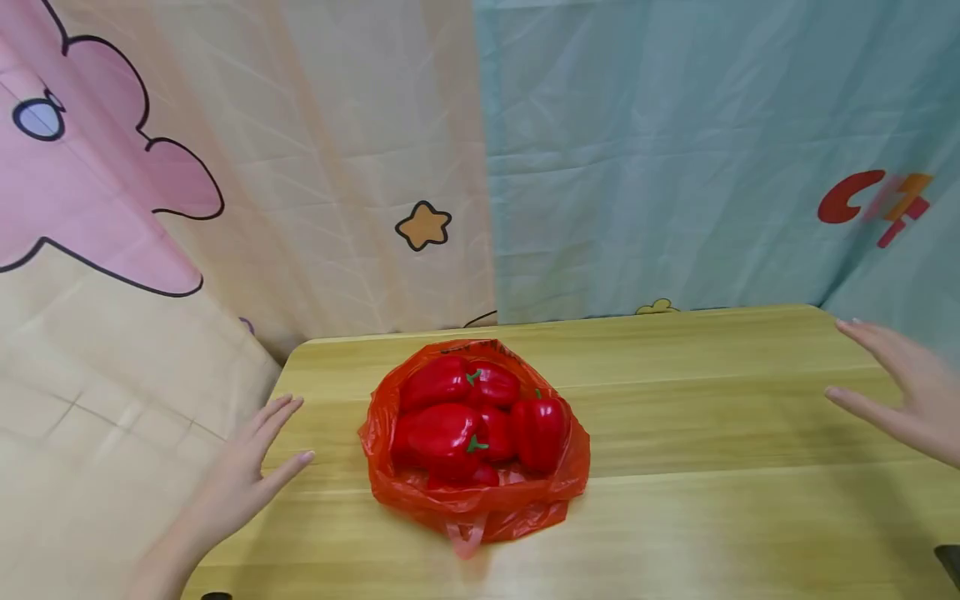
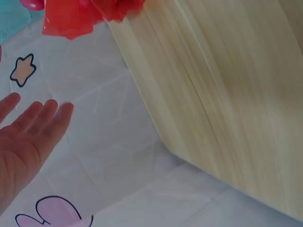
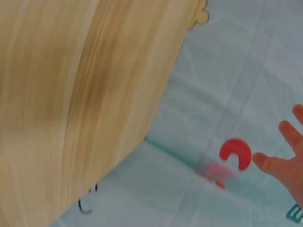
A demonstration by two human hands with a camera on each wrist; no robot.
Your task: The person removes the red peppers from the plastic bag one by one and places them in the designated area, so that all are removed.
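Observation:
An open red plastic bag [image 1: 517,521] sits on the wooden table, its rim spread around several glossy red bell peppers [image 1: 442,437] with green stems. To the left of the bag my left hand [image 1: 243,471] hovers over the table's left side, fingers extended and thumb apart, touching nothing. In the left wrist view that hand [image 2: 28,142] is seen palm side, with part of the bag [image 2: 71,19] at the top. Far to the right, my right hand [image 1: 915,392] is held up with straight fingers and holds nothing. The right wrist view shows only part of that hand [image 3: 284,165].
The light wooden table [image 1: 712,417] has rounded far corners. Behind it and at both sides hang printed curtains [image 1: 637,150], beige on the left and blue-green on the right. Small dark objects [image 1: 951,562] show at the near right and near left edges.

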